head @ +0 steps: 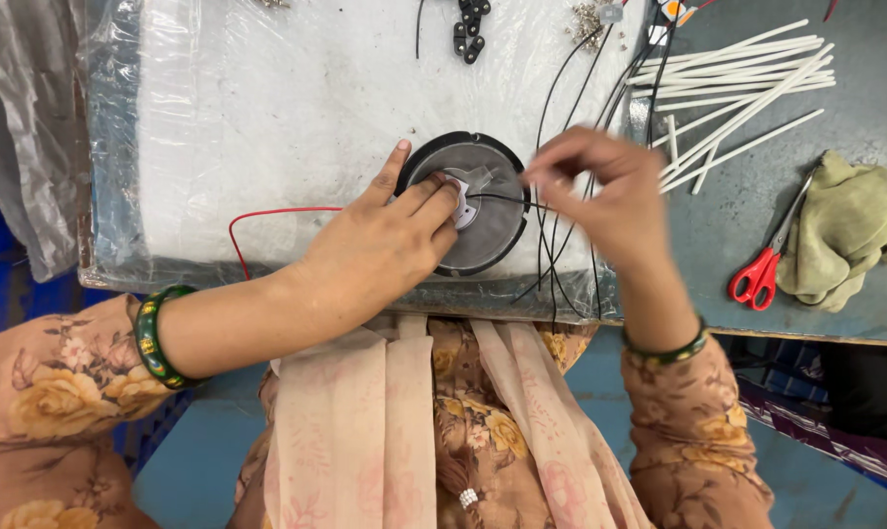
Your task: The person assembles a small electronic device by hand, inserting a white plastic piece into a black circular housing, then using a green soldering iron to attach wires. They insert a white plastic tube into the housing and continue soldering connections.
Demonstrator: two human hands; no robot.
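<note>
Black round disc (478, 211) under left hand (385, 245) fingertips, right hand (610, 191) grip pinching black wire (502, 199)

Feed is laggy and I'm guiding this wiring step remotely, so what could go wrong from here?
1. The right hand pinches a thin black wire drawn taut toward the disc's centre; a hard tug might pull it loose.
2. The left hand pins the round disc with its fingertips only; it could rotate or slide on the plastic-covered pad.
3. More loose black wires hang under the right hand and could snag.
</note>
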